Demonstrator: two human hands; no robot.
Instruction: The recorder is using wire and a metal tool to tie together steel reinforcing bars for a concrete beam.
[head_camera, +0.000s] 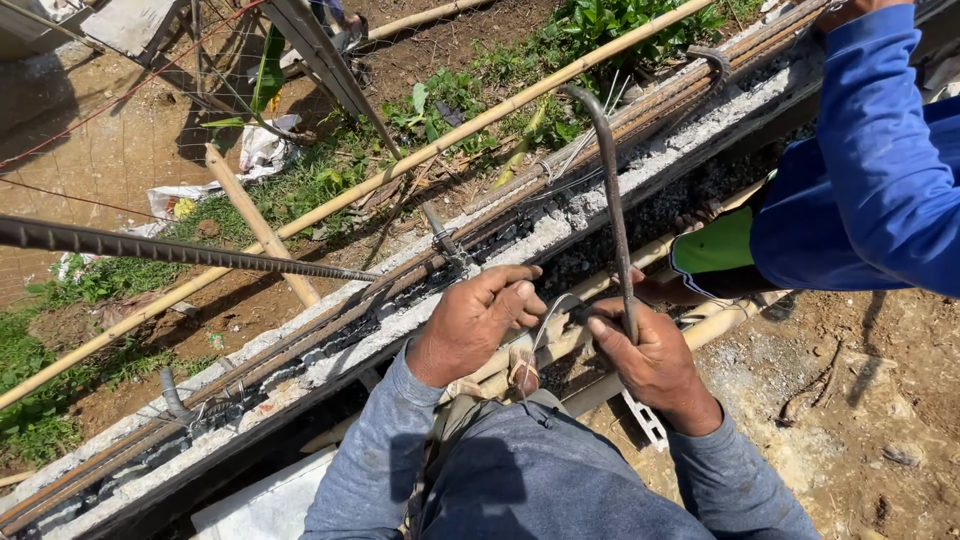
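Note:
My right hand (650, 352) grips the lower end of a bent steel bar (612, 190) that rises and hooks over at the top. My left hand (475, 318) pinches thin tie wire (553, 312) beside it, over a bamboo pole (560, 345) below the bar. Both hands work just in front of a long concrete beam (520, 245) with rebar running along its top. My grey sleeves fill the bottom of the head view.
Another person in a blue sleeve (870, 160) leans over the beam at the right. A ribbed rebar (170, 250) crosses from the left. Long bamboo poles (400, 165) lie over grass and dirt beyond. A white block (265, 505) lies below the beam.

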